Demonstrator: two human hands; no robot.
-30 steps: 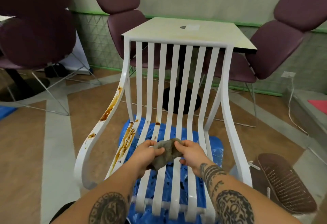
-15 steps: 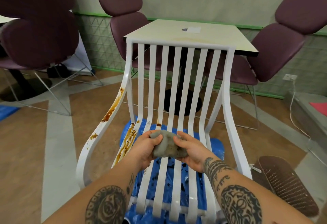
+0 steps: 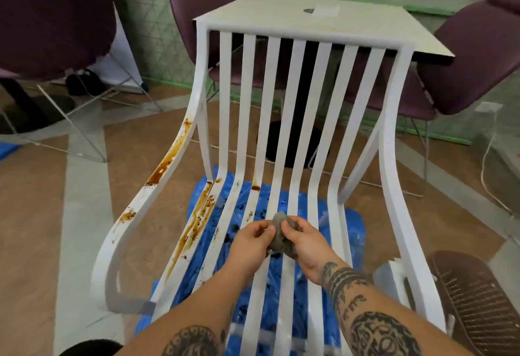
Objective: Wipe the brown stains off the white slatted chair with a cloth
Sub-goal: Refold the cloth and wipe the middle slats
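Observation:
The white slatted chair faces me. Brown stains run down its left armrest, and more brown streaks cover the leftmost seat slats, with a small spot on a middle slat. Over the middle of the seat, both hands hold a bunched grey cloth. My left hand pinches its left side. My right hand grips its right side. The cloth hangs above the slats, apart from the stains.
A blue plastic sheet lies on the floor under the chair. A pale table stands right behind the backrest, with purple chairs around it. A brown woven basket sits at lower right. A white cable runs along the right wall.
The two hands have bunched the cloth smaller between them and drawn closer together. My view has moved closer to the chair and tilted down.

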